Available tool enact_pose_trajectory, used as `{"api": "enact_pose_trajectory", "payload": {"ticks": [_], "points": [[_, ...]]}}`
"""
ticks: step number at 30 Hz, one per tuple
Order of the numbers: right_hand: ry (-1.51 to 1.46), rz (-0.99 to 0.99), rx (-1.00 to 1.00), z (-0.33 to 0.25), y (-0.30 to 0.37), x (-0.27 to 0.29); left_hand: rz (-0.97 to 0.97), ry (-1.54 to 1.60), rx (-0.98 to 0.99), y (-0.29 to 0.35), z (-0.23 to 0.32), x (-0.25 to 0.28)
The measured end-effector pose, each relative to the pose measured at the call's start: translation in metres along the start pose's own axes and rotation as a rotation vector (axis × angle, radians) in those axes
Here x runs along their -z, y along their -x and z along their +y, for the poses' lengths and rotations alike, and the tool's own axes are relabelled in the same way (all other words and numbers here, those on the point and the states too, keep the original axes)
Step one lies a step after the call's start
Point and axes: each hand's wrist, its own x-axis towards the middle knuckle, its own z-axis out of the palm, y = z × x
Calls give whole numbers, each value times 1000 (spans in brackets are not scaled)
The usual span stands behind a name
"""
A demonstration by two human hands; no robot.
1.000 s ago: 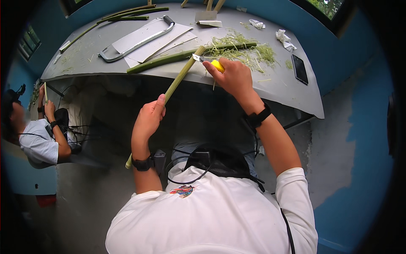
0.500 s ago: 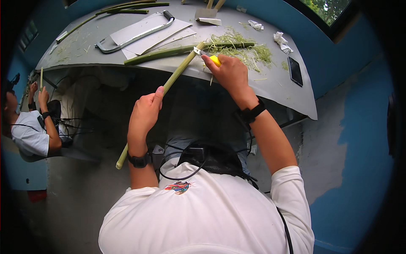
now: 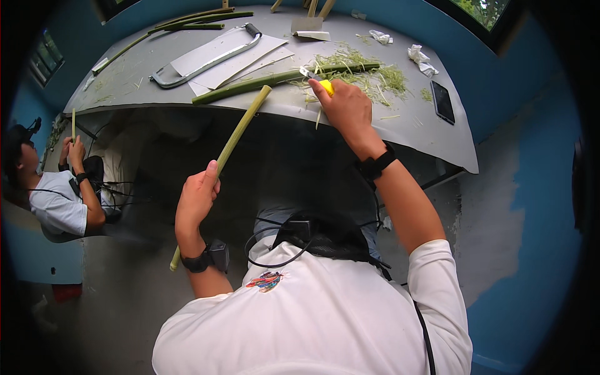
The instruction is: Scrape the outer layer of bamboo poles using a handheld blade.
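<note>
My left hand (image 3: pixel 199 195) is closed round the middle of a pale green, scraped bamboo stick (image 3: pixel 240 127). The stick slants up and away in front of the table edge, and its lower end passes beside my left wrist. My right hand (image 3: pixel 347 111) grips a yellow-handled utility knife (image 3: pixel 327 86), its metal blade end pointing left. A gap separates the blade from the stick's upper end. Behind both, a darker green bamboo pole (image 3: pixel 250 84) lies along the table near its front edge, its right part among thin green shavings (image 3: pixel 389 80).
On the grey table (image 3: pixel 137 78) lie a hacksaw (image 3: pixel 212 61) on white sheets (image 3: pixel 262 61), more bamboo poles (image 3: pixel 200 19), crumpled tissue (image 3: pixel 422 60) and a phone (image 3: pixel 441 101). At the left, another person (image 3: pixel 62 194) sits holding an upright stick.
The knife has come off the stick's tip. My left hand has drawn the stick down and left, away from the blade; my right hand has shifted slightly right.
</note>
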Motion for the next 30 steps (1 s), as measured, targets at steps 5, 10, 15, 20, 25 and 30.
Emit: {"api": "enact_pose_trajectory", "payload": {"ticks": [5,10,15,20,25,30], "points": [[5,28,45,-3,3,1,-41,72,-95,-16,-1,-8],[-9,52,45,1,1,5,-5,-64,-311,-28,27,-21],[-120,114,68,6,1,6,-16,105,-412,-30,59,-37],[-181,155,60,12,-3,8,0,93,-436,-38,73,-50],[-212,141,7,14,-9,14,-17,30,-479,-44,74,-58],[-193,110,64,20,-20,23,22,6,-478,-50,74,-66]]}}
